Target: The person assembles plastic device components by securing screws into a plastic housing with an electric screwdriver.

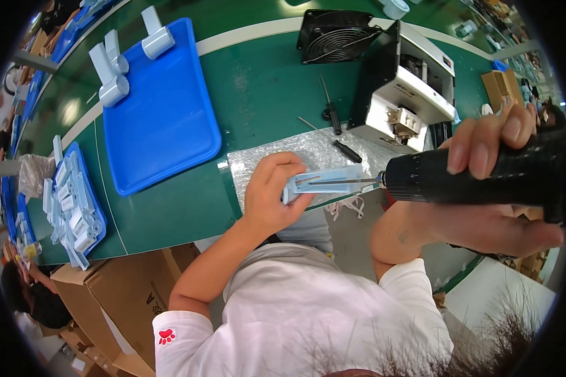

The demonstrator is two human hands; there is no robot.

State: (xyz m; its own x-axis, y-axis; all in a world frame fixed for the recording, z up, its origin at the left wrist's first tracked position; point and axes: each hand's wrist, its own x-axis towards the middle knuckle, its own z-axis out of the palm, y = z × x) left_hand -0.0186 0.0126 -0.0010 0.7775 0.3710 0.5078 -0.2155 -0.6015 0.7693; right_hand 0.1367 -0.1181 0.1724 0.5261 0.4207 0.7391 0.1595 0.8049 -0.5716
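Note:
My left hand point(271, 191) is closed around one end of a light blue plastic housing point(339, 176), its open hollow side facing up. In my right hand point(462, 223) is a black electric screwdriver point(415, 179), held level with the fingers over the top and the thumb beneath. Its long thin bit point(352, 181) points left and reaches into the housing; whether the tip touches a screw is too small to tell. Both hands are over the near edge of the green table, by a sheet of bubble wrap point(248, 164).
A blue tray point(163, 132) has several light blue parts along its far left edge. Further left, another blue tray point(100, 220) is heaped with parts. Beyond the bubble wrap are hand screwdrivers point(333, 119), a black fan point(339, 41) and a boxy machine point(374, 113). Cardboard boxes point(122, 295) stand below left.

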